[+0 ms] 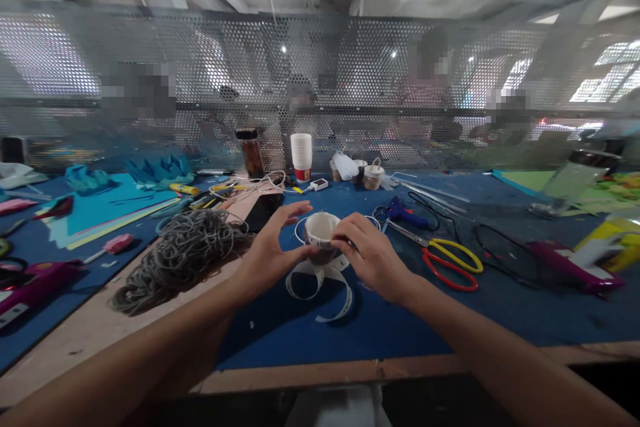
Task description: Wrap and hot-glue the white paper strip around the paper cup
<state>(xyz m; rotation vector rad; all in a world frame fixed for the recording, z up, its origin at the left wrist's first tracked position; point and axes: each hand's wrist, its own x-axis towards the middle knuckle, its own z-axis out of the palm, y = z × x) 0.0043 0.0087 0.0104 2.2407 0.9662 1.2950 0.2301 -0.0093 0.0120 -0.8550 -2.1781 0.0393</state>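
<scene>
One white-lined cup [324,225] sits mid-table between our two hands, a paper tape [346,307] curling below it.
Our left hand [270,247] spreads its fingers wide, thumb at the cup's side; our right hand [367,252] draws its fingers narrow at the rim, but we cannot tell whether they pinch tape or cup. Around us we count one pair of scissors [426,241], one grey cord bundle [185,257] and one stack of paper cups [301,149]; its red label and the tape's marks are too small to read.
</scene>
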